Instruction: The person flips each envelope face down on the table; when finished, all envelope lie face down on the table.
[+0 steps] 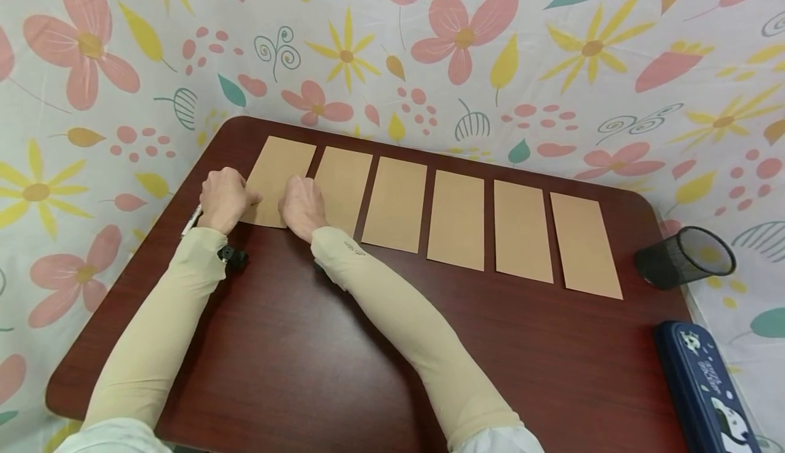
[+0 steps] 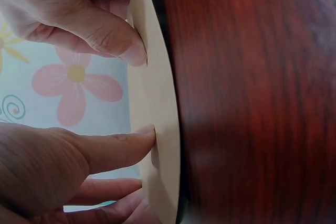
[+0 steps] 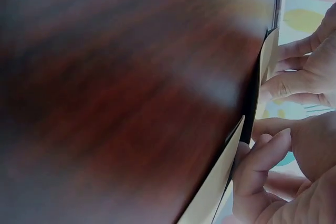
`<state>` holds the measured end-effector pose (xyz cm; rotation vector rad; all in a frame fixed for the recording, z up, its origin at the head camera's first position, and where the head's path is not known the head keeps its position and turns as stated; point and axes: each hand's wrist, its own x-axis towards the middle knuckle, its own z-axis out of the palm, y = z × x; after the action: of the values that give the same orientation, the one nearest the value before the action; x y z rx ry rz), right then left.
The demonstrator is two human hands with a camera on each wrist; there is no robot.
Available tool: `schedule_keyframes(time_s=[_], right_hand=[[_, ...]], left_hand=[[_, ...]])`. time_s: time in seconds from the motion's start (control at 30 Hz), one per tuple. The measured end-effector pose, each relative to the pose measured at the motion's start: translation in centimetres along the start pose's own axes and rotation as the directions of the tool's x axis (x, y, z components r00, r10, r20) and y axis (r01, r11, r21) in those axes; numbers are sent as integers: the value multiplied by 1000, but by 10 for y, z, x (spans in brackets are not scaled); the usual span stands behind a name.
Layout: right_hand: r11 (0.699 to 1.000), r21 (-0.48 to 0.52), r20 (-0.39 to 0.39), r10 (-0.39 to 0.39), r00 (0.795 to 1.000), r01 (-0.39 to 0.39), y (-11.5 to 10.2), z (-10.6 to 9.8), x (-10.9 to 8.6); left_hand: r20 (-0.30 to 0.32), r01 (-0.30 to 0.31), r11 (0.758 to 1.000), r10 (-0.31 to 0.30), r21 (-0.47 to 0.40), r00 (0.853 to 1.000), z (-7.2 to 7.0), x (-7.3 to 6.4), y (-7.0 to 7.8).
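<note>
The leftmost brown paper sheet (image 1: 279, 167) lies at the table's far left, held at its sides by both hands. My left hand (image 1: 223, 194) pinches its left side, thumb on top and fingers behind the edge. My right hand (image 1: 302, 206) grips the opposite side, beside the second brown sheet (image 1: 343, 180). In the left wrist view the held sheet (image 2: 157, 93) bows slightly, a dark gap showing under its near edge. The right wrist view shows the right hand (image 3: 283, 177) by that sheet (image 3: 269, 59), with the neighbouring sheet (image 3: 212, 182) in front.
More brown sheets (image 1: 394, 204) continue the spaced row to the right on the dark red wooden table (image 1: 294, 357). A white pen (image 1: 191, 221) lies left of the left hand. On the right are a black mesh cup (image 1: 683, 259) and a dark blue pencil case (image 1: 705, 385). Flowered cloth (image 1: 380, 51) hangs behind.
</note>
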<state>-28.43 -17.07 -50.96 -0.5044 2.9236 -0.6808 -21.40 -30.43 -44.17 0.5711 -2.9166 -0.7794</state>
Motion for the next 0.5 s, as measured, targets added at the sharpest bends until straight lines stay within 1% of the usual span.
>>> schedule_keyframes(time_s=[0.03,0.07,0.2,0.27,0.37,0.43,0.5], right_hand=[[1000,-8,4,3,1000,-3,0,0,0],[1000,-12,9,8,1000,-8,0,0,1],[1000,-25,24,18,1000,-17,0,0,2],[999,-31,29,9,1000,-8,1,-1,2],[1000,-30,31,-6,1000,7,3,-1,2],[1000,-18,30,-20,999,21,3,-4,-1],[1000,-2,14,-29,999,29,2,-7,-4]], left_hand=[[4,1,1000,-1,9,1000,1,2,-1],[1,4,1000,-4,8,1000,0,-2,2],[4,13,999,-13,29,1000,-1,-5,5],[0,9,999,-9,34,1000,-3,-8,8],[-2,-3,999,3,41,1000,-3,-9,9],[-15,-11,999,12,39,1000,-4,-11,9],[-58,-28,999,29,18,998,-5,-14,10]])
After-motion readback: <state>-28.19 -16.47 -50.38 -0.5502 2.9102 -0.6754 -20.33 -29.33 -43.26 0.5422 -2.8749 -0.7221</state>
